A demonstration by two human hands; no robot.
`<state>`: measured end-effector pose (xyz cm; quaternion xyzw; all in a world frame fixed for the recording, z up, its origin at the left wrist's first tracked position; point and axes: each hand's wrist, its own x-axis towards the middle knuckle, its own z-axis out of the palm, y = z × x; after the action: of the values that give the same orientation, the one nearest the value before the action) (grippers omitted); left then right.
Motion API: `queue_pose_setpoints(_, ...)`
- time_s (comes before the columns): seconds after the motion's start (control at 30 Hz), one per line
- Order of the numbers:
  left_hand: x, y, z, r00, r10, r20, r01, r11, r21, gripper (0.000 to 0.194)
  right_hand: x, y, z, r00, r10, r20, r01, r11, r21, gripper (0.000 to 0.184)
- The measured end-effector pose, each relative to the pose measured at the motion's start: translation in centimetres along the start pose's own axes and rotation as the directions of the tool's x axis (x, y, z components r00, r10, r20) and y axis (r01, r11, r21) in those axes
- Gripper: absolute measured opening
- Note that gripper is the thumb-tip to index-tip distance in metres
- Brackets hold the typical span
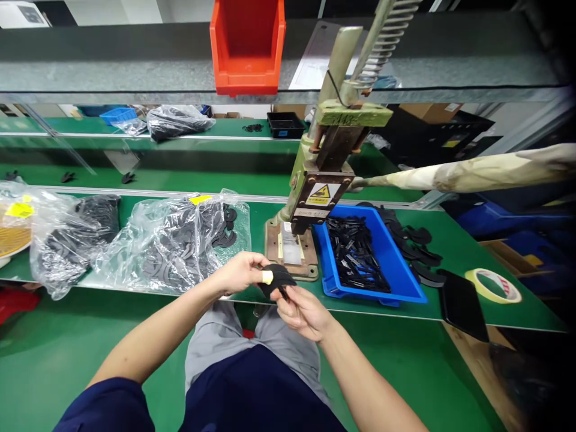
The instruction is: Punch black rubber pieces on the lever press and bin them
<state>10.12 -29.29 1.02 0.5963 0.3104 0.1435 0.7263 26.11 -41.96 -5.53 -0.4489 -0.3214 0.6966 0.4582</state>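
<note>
Between my hands is a curved black plastic piece [279, 276], held just in front of the table's near edge. My left hand [243, 273], with yellow tape round a finger, pinches its left side. The fingers of my right hand [302, 309] close on its lower right side, where a small dark part shows that I cannot make out clearly. Right behind my hands stands a green hand press [319, 174] with a metal base plate [307, 255]. To the right of the base, a blue bin [405, 285] holds many thin black parts [355, 252].
Clear plastic bags [130, 252] of dark curved pieces lie on the left. More curved black pieces [418, 255], a black phone-like slab [461, 303] and a tape roll [494, 285] lie right. The press lever [472, 171] juts rightward. Above hangs an orange bin [247, 81].
</note>
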Motion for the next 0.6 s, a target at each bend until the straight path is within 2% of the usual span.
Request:
queue_pose_setpoints(0.1,0.9,-0.5,-1.5,0.988,0.014,-0.152,-0.015,1.000,-0.002,0.026,1.0,0.9,-0.6,0.988,-0.066,-0.140,0.046,0.988,-0.145,0.065)
queue_pose_setpoints(0.17,1.8,-0.7,-3.2,0.961,0.071,-0.266,-0.064,0.997,0.033,0.022,1.4,1.6,-1.1,0.966,-0.138,-0.219,0.073,0.956,-0.284,0.057)
queue_pose_setpoints(0.3,4.5,0.1,-8.6,0.860,0.144,-0.489,-0.123,0.990,0.074,0.015,1.9,2.5,-1.8,0.929,-0.274,-0.249,0.103,0.837,-0.537,0.040)
queue_pose_setpoints(0.37,6.0,1.3,-12.2,0.768,0.138,-0.625,-0.149,0.988,0.035,0.014,2.0,2.8,-1.9,0.919,-0.319,-0.229,0.117,0.779,-0.616,0.036)
queue_pose_setpoints(0.4,6.7,2.0,-14.2,0.709,0.132,-0.692,-0.164,0.986,0.019,0.014,2.1,2.8,-1.9,0.916,-0.337,-0.218,0.124,0.754,-0.645,0.034)
queue_pose_setpoints(0.47,8.0,3.4,-18.3,0.578,0.116,-0.808,-0.196,0.981,0.001,0.015,2.1,2.9,-1.9,0.910,-0.364,-0.199,0.135,0.714,-0.687,0.032)
queue_pose_setpoints(0.53,9.2,4.5,-22.2,0.418,0.052,-0.907,-0.188,0.982,-0.030,0.014,2.1,3.1,-2.0,0.890,-0.415,-0.189,0.152,0.660,-0.736,0.031)
queue_pose_setpoints(0.6,10.2,5.0,-25.6,0.321,0.000,-0.947,-0.181,0.982,-0.062,0.015,2.1,3.4,-2.1,0.858,-0.481,-0.178,0.168,0.591,-0.789,0.030)
